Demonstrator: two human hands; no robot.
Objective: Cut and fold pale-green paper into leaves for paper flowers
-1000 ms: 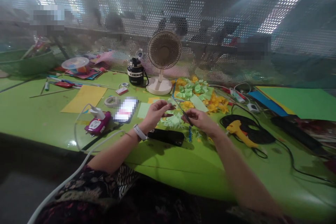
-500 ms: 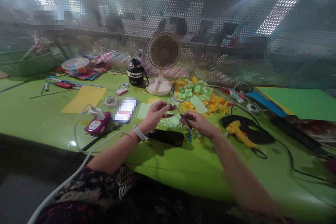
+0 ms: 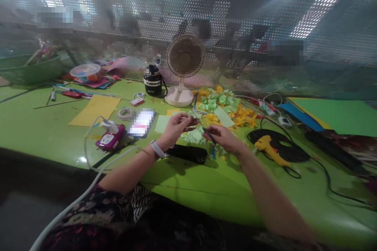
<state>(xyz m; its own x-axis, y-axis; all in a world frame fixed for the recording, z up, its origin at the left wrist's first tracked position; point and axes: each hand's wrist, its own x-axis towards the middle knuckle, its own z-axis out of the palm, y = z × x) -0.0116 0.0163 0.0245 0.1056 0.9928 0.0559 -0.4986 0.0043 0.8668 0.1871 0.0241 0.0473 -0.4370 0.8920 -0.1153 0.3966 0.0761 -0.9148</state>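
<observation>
Barely anything had shifted since the earlier frame: your right hand held the dark slender tool at mid-frame, its long axis slanting from that nearer grip toward the upper left, beside your left hand. Whether the latter pinched anything, I couldn't tell; green paper pieces lay beneath.
</observation>
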